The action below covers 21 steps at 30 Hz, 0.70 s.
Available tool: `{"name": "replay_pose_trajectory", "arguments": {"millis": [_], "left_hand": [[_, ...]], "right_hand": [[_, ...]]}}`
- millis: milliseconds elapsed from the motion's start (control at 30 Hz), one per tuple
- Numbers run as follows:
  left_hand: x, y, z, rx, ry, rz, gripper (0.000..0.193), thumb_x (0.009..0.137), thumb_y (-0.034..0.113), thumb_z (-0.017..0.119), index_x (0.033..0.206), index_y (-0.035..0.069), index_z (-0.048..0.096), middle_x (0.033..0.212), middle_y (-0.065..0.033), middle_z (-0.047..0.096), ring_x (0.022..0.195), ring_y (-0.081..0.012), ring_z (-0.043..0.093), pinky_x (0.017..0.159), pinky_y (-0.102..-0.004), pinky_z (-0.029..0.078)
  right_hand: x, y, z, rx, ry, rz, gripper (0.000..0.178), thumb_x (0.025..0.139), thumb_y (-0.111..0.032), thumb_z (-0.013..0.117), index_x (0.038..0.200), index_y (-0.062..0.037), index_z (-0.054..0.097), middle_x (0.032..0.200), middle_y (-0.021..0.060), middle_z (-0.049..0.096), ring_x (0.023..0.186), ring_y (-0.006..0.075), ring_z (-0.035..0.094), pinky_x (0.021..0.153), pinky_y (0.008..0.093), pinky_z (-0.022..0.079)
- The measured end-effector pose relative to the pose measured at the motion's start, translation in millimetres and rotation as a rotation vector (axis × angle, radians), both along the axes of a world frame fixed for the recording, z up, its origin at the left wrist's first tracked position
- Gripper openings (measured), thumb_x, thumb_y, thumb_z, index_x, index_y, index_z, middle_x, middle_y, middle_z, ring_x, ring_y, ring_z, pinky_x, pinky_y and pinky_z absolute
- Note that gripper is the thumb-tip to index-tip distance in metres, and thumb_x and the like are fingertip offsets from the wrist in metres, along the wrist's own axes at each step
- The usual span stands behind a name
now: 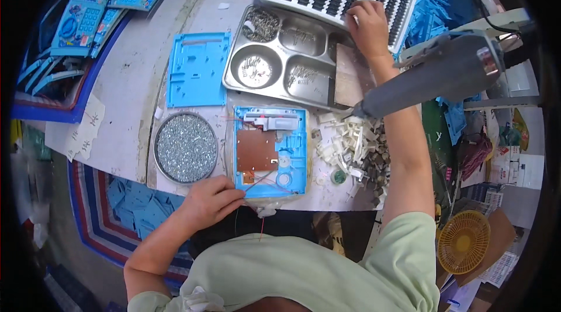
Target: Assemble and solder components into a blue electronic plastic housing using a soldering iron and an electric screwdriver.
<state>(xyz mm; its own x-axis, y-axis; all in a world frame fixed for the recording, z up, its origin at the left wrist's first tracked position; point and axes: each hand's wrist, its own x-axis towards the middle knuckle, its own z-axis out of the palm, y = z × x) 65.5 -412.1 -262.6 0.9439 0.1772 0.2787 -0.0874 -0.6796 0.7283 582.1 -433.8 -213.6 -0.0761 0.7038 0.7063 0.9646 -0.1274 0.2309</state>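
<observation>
The curled left hand [207, 203] touches the open blue plastic casing [302, 148] at frame centre, while the curled right hand [370, 28] overlaps the white rectangular tray [301, 7], upper right, any pinching impossible to tell.

Worktable [137, 75]: pale, scuffed and stained, stretching away past the left hand [211, 200].
Floor [64, 239]: dull grey, down below and to the left of that hand.
Basket [464, 242]: round, yellow plastic; I see it to the right of the right hand [369, 25], closer to the body.
Light: bright, fairly even across the worktable.
</observation>
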Motion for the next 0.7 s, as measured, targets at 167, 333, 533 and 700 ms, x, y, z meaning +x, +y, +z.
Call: {"name": "replay_pose_trajectory", "arguments": {"millis": [167, 333, 533, 700], "left_hand": [[-2.0, 0.9, 4.5, 0.005, 0.03, 0.023, 0.022, 0.08, 0.013, 0.082, 0.098, 0.009, 0.071, 0.086, -0.0073, 0.061, 0.075, -0.0278, 0.065, 0.062, -0.039, 0.053], [2.6, -2.5, 5.5, -0.051, 0.028, 0.019, 0.028, 0.075, 0.004, 0.085, 0.1, 0.006, 0.071, 0.087, -0.0091, 0.061, 0.074, -0.0264, 0.063, 0.061, -0.0366, 0.051], [-2.1, -4.3, 4.7, -0.095, 0.064, 0.066, 0.024, 0.08, 0.006, 0.081, 0.102, 0.008, 0.07, 0.088, -0.0084, 0.059, 0.076, -0.0272, 0.063, 0.065, -0.0376, 0.051], [2.3, -3.2, 4.4, -0.063, 0.037, 0.043, 0.028, 0.077, 0.001, 0.083, 0.102, 0.005, 0.071, 0.086, -0.0087, 0.06, 0.074, -0.0242, 0.062, 0.063, -0.0344, 0.051]], "right_hand": [[2.0, -17.8, 1.4, 0.157, 0.42, -0.105, 0.013, 0.084, -0.007, 0.071, 0.097, -0.007, 0.07, 0.11, 0.0097, 0.069, 0.102, 0.0327, 0.062, 0.092, 0.0421, 0.05], [-31.9, -142.8, 47.6, 0.695, 1.361, -0.007, 0.036, 0.093, -0.009, 0.074, 0.122, 0.0073, 0.061, 0.104, 0.012, 0.069, 0.093, 0.0173, 0.065, 0.081, 0.0278, 0.052], [-242.0, -165.5, 22.2, -0.41, 0.985, 0.285, 0.018, 0.081, -0.004, 0.077, 0.098, -0.0089, 0.073, 0.092, 0.004, 0.071, 0.095, 0.0268, 0.059, 0.088, 0.0378, 0.049], [-253.5, -143.6, -2.1, -0.567, 0.786, 0.403, 0.018, 0.076, -0.004, 0.077, 0.091, -0.0113, 0.07, 0.093, 0.0021, 0.07, 0.097, 0.031, 0.055, 0.087, 0.0404, 0.048]]}}
